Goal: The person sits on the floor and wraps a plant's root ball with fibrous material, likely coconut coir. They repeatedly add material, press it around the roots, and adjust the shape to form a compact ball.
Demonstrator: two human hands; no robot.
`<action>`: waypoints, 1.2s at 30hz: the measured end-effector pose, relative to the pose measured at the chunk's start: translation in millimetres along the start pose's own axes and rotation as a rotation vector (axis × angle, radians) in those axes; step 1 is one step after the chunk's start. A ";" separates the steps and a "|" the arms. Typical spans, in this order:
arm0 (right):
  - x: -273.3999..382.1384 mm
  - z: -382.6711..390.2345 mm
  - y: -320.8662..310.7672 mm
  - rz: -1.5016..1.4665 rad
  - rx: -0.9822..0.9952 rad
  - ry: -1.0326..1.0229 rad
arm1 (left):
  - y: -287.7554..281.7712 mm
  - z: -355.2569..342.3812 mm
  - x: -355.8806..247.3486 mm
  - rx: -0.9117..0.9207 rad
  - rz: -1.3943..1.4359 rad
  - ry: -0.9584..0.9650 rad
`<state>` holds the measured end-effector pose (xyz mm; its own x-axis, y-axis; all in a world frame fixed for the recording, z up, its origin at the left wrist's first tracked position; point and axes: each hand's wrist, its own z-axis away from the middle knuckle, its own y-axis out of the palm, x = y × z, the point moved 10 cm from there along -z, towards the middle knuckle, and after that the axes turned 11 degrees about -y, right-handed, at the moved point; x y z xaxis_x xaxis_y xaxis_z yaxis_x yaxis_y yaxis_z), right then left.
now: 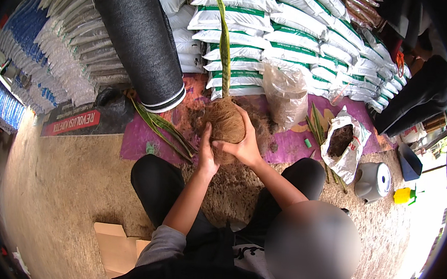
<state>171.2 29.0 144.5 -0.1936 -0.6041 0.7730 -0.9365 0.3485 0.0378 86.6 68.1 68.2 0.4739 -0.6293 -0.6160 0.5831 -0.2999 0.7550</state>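
Note:
Between my hands is a round ball of brown coconut fibre [226, 120], held up over the purple mat. From its top rises a single tall snake plant leaf [224, 51], upright, green with yellow edges. My left hand [208, 151] presses against the ball's left and lower side. Wrapped round its right side is my right hand [246, 143], with the thumb across the front. Loose snake plant leaves [164, 127] lie just left of my hands. Dark soil is scattered on the mat below and around the ball.
Behind the purple mat [135, 143] stand stacked white-and-green sacks [236, 36] and a black mesh roll [137, 40]. A clear bag [284, 94], an opened soil sack [341, 140], a grey stool [373, 181] and a yellow sprayer [402, 195] are to the right. Another person's dark-clad leg [418, 96] shows far right.

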 end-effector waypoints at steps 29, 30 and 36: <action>-13.4 23.5 -8.2 0.110 0.012 0.120 | 15.4 4.1 -23.5 0.044 -0.663 0.319; -12.7 23.4 -9.3 0.097 0.001 0.125 | 9.2 1.4 -17.8 0.029 -0.548 0.267; 1.6 18.2 -11.5 0.086 -0.015 0.124 | -16.2 -13.0 13.9 0.011 -0.171 0.084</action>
<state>176.4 11.0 133.8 -0.2341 -0.4787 0.8462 -0.9135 0.4061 -0.0230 92.3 73.6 44.5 0.4219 -0.5066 -0.7519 0.6530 -0.4056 0.6397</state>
